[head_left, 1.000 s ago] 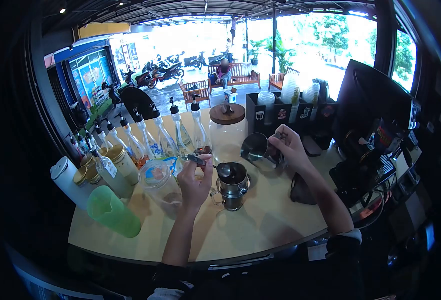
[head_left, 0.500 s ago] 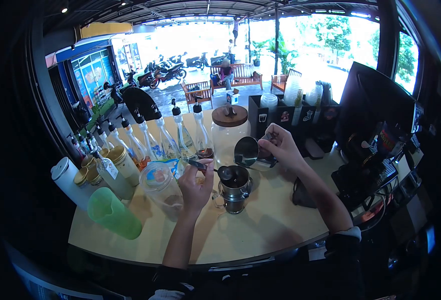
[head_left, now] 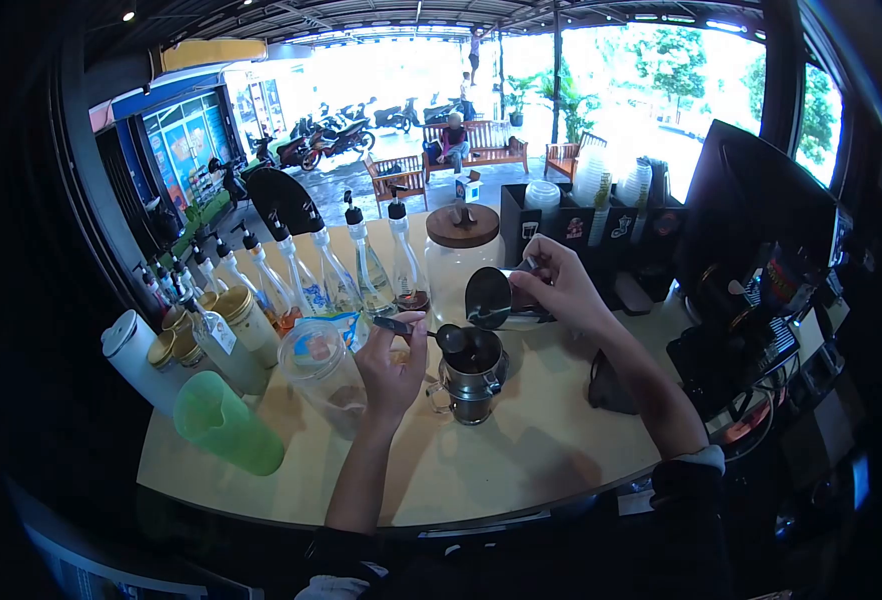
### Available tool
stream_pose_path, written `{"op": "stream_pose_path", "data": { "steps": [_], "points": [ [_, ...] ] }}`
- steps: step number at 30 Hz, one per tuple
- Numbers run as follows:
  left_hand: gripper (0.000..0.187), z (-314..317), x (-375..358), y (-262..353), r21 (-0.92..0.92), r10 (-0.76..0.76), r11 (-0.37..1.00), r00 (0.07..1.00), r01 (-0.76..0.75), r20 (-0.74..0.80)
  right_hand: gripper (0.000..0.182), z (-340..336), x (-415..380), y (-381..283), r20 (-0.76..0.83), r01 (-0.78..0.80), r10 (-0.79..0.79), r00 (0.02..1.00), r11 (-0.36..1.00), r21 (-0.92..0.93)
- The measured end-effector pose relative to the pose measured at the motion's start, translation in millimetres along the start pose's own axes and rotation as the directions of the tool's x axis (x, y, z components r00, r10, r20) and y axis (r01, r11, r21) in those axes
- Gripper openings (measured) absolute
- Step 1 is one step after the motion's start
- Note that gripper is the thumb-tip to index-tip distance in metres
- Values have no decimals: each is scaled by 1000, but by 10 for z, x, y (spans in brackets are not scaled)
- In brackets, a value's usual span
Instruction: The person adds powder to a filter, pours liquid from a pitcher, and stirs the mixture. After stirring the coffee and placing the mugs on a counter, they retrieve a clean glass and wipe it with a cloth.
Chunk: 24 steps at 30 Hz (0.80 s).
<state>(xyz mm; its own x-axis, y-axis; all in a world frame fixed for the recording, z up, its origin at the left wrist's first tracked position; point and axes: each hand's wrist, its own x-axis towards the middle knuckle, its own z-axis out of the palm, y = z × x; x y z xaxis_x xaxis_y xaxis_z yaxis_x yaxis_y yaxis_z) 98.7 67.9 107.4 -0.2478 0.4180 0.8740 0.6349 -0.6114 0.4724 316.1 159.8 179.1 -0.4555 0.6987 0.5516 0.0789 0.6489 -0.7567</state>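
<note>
The right hand (head_left: 551, 285) grips one shiny round steel pitcher (head_left: 491, 298), tilted over one cylindrical steel filter cup (head_left: 471, 372). The left hand (head_left: 393, 365) pinches one dark-bowled metal spoon (head_left: 431, 334) at the cup's rim, above the smooth beige curved bench (head_left: 521, 450).

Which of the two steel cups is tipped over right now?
The small steel pitcher in the right hand, tilted with its mouth facing the camera above the other one. The steel cup stands upright on the counter, spoon at its rim.
</note>
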Motion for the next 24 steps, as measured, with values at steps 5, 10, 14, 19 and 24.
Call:
{"op": "stream_pose_path", "data": {
  "steps": [5,10,14,19,24],
  "points": [
    [11,12,5,-23,9,22,1000,1000,-22,-4,22,16,17,-4,17,-30,30,999,1000,-8],
    [11,11,11,-1,12,22,1000,1000,-22,-5,23,19,38,50,39,26,-23,999,996,-86],
    [11,12,9,-7,-1,16,1000,1000,-16,4,24,24,38,13,57,44,-38,998,993,-108],
    [11,10,1,-22,-1,22,1000,1000,-22,14,24,26,29,-12,66,61,-53,996,991,-116],
    [11,13,14,-11,21,65,998,998,-65,13,23,27,21,-60,81,43,-33,996,991,-125]
  ]
}}
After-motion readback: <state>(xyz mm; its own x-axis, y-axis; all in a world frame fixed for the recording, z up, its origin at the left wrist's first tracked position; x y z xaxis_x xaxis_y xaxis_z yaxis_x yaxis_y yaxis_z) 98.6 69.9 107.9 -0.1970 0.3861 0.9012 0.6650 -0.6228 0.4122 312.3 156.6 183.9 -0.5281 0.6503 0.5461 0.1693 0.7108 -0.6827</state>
